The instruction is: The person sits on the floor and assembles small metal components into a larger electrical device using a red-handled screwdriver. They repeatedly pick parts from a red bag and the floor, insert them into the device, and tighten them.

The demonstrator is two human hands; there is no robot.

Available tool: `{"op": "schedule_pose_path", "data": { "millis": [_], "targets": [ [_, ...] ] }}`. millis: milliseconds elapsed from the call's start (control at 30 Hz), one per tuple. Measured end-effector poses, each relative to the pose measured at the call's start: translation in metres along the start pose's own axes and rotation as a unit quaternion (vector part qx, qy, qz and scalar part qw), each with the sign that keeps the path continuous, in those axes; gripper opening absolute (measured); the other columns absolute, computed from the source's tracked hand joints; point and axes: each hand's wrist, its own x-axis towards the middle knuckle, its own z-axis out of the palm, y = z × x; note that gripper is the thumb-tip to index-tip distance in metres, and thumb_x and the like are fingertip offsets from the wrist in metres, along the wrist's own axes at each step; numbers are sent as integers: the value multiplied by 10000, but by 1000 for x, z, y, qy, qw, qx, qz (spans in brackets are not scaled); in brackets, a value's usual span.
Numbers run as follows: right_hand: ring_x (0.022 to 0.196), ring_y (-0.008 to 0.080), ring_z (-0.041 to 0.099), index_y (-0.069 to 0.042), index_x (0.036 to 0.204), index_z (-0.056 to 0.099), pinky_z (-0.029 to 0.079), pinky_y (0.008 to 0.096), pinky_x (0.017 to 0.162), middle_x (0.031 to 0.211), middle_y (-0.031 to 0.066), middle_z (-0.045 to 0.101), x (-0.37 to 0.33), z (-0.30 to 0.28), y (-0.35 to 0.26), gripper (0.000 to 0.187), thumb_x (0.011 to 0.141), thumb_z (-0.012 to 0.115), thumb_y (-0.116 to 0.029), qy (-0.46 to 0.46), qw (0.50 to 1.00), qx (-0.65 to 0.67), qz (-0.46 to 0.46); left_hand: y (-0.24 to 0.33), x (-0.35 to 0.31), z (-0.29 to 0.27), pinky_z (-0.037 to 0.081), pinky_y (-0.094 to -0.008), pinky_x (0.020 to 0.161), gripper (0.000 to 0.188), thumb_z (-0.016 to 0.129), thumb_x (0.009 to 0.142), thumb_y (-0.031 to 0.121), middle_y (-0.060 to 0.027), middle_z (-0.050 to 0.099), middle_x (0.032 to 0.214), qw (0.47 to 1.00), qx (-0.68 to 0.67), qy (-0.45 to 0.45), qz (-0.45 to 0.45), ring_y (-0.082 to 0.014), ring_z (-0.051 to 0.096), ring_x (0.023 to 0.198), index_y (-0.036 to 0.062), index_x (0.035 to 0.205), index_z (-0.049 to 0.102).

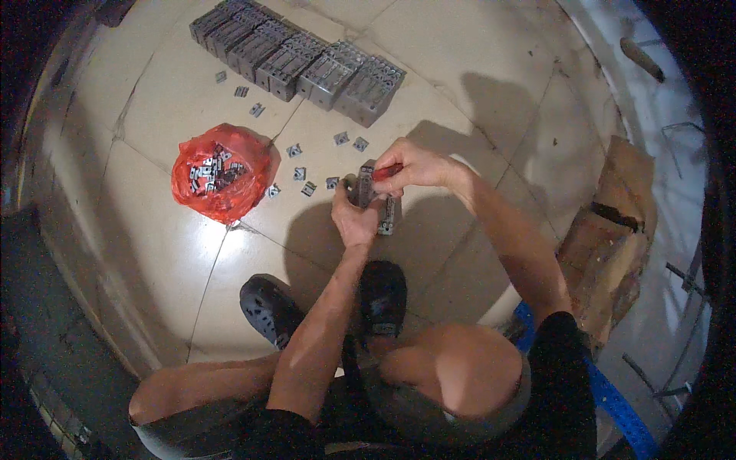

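My left hand (357,217) is closed around the side of a narrow grey metal block (386,222) that is on the tiled floor in front of my shoes. Over the block's far end, my right hand (418,167) grips a red-handled tool (387,172); its working end is hidden by my fingers. Just left of my left hand lies a small metal clip-like piece (332,183). Several similar pieces, such as one metal piece (300,174), are scattered farther left and beyond the hands.
A red plastic bag (192,201) full of small metal pieces sits open to the left. Grey metal blocks (276,61) stand in a row at the back. Torn cardboard (606,253) lies at the right, near a blue strap (617,402). My dark shoes (383,295) are close to the block.
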Motion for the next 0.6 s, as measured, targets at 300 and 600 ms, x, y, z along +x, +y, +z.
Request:
{"op": "schedule_pose_path", "data": {
  "millis": [300, 600],
  "targets": [
    [658, 75, 578, 0, 940, 752, 429, 239, 555, 792, 5, 685, 2, 60, 18, 143, 812, 802, -38, 339, 888, 299, -87, 11, -6, 3, 547, -423, 910, 736, 889, 662, 75, -227, 685, 1126, 999, 29, 33, 16, -346, 695, 1043, -64, 1302, 552],
    [703, 91, 610, -31, 1037, 716, 444, 232, 606, 881, 26, 718, 11, 71, 10, 263, 788, 796, -3, 426, 813, 387, -90, 8, -8, 6, 533, -442, 920, 722, 881, 675, 61, -245, 663, 1162, 999, 24, 48, 2, -370, 676, 1068, -69, 1302, 546]
  ]
}}
